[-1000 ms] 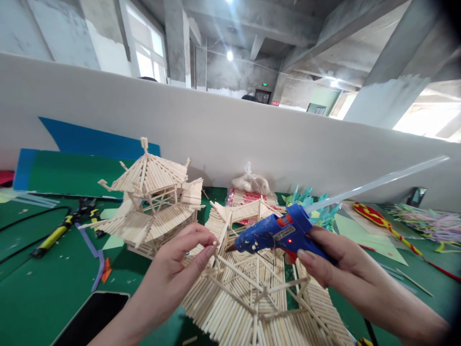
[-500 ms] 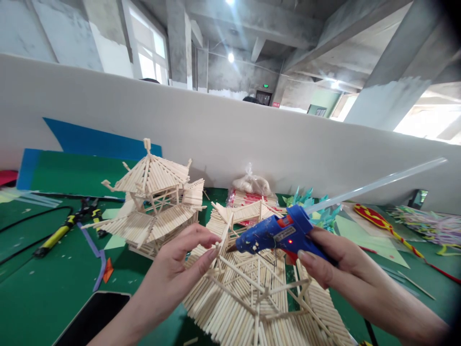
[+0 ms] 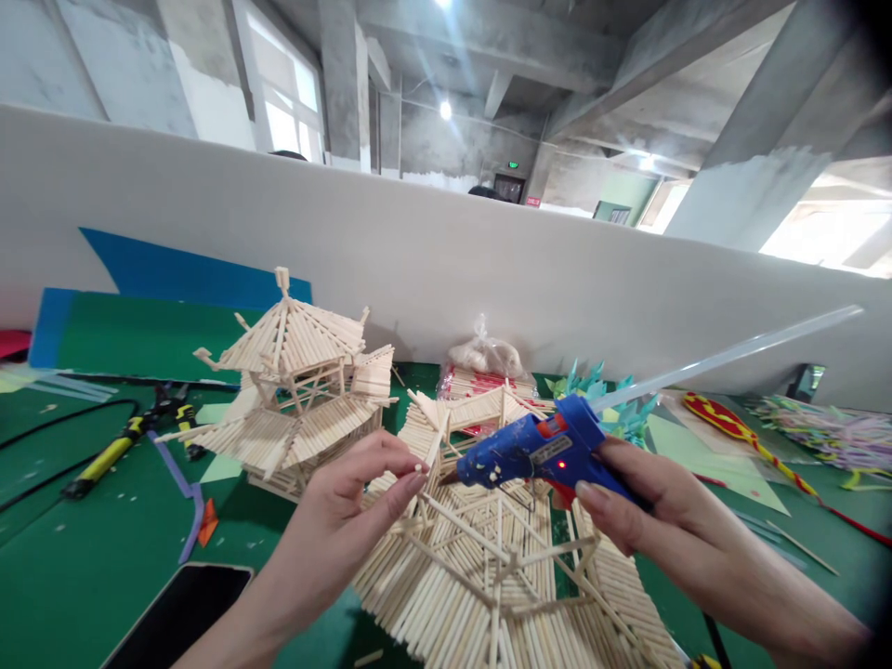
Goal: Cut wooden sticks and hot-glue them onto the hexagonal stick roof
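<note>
My right hand [image 3: 641, 506] grips a blue hot glue gun [image 3: 536, 451] with a long clear glue stick [image 3: 731, 353] sticking out of its back. Its nozzle points left at a tiny wooden stick piece [image 3: 420, 469] pinched in my left hand [image 3: 341, 520]. Both hands hover over a wide roof made of wooden sticks [image 3: 488, 576] lying on the green table [image 3: 84, 557]. A finished stick pagoda [image 3: 296, 390] stands just behind my left hand.
A black phone [image 3: 181, 613] lies at the front left. Yellow-handled pliers [image 3: 118, 446] and black cables lie at the left. A plastic bag [image 3: 484, 358], green paper shapes [image 3: 613, 404] and coloured strips [image 3: 829, 427] sit along the white partition [image 3: 446, 251].
My left hand has lifted the small stick piece slightly toward the glue gun's nozzle. The glue gun has stayed almost in place.
</note>
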`<control>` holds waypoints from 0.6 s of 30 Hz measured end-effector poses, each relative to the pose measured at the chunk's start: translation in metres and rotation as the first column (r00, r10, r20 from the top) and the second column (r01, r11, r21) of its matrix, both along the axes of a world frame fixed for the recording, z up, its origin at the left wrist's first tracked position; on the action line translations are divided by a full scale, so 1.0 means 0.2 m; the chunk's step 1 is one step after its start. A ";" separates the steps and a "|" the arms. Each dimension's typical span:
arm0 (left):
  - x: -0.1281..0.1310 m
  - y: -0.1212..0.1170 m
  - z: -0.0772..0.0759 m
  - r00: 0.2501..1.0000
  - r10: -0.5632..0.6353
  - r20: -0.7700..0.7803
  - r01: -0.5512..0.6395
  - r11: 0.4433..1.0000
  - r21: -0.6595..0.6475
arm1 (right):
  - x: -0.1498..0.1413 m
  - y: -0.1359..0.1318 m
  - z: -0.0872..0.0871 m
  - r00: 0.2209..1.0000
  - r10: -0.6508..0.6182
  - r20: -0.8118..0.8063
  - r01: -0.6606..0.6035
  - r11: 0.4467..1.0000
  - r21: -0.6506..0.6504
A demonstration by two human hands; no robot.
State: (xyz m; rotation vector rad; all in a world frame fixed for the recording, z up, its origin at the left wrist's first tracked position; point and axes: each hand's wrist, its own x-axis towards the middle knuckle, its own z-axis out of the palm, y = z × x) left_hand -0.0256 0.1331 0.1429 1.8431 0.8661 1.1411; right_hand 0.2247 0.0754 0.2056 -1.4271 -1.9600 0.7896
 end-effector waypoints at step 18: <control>0.01 -0.01 0.00 0.999 0.033 0.000 -0.033 0.999 -0.010 | 0.00 0.00 0.01 0.999 -0.010 0.033 0.010 1.000 -0.012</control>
